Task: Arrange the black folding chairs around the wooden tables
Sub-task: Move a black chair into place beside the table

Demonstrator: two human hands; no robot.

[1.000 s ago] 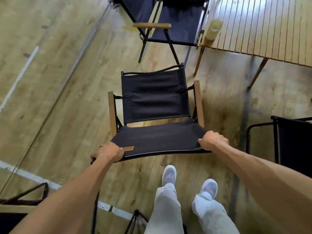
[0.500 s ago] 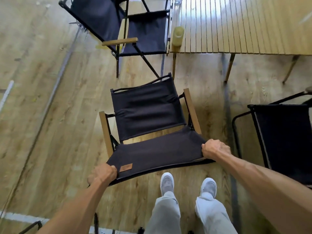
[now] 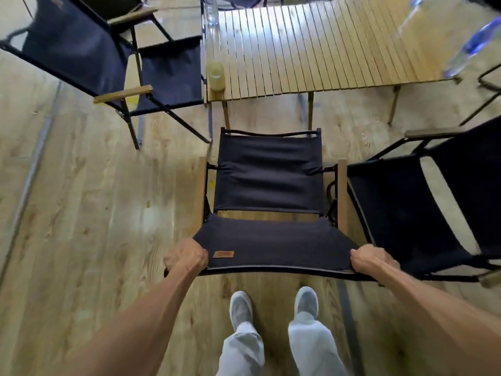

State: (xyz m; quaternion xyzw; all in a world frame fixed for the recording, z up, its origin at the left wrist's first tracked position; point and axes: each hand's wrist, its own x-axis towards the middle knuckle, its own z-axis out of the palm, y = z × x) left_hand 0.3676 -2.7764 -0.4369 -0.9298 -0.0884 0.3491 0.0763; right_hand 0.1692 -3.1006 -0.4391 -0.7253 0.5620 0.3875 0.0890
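Note:
A black folding chair [image 3: 268,180] with wooden armrests stands right in front of me, its far edge close to the slatted wooden table [image 3: 311,47]. My left hand [image 3: 187,256] grips the left corner of its near fabric edge. My right hand [image 3: 372,260] grips the right corner. A second black chair [image 3: 168,74] stands at the table's left end. A third black chair [image 3: 406,210] sits close beside the held chair on the right.
On the table's near left corner stands a pale yellow-green bottle [image 3: 216,76]. A clear bottle [image 3: 211,9] stands further back, and a blurred plastic bottle [image 3: 471,47] at the right end. My white shoes [image 3: 273,303] are on the wooden floor just behind the chair.
The held chair has swung round and moved toward the table, now squared up between the left and right chairs. Both hands keep their grip on its near edge.

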